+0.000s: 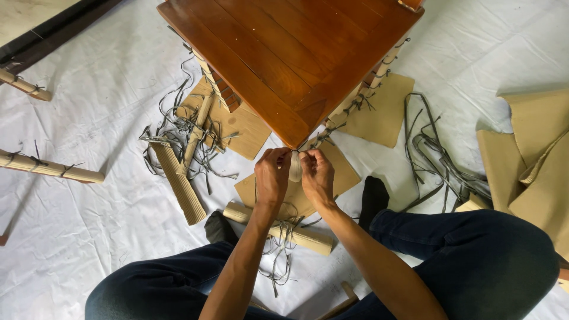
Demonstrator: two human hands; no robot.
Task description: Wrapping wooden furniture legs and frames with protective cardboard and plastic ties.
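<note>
On the white floor sheet (106, 106), both hands' fingers (283, 159) pinch the upright, paper-wrapped table leg (295, 167).

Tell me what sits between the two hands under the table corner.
In the head view, a pale wrapped table leg sits between the left hand and right hand; both hands grip it just below the wooden table corner.

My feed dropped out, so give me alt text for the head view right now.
Both hands, left hand and right hand, pinch a pale wrapping at the near corner of a brown wooden table. Cardboard rolls, cardboard sheets and grey straps lie on the white floor cloth.
</note>
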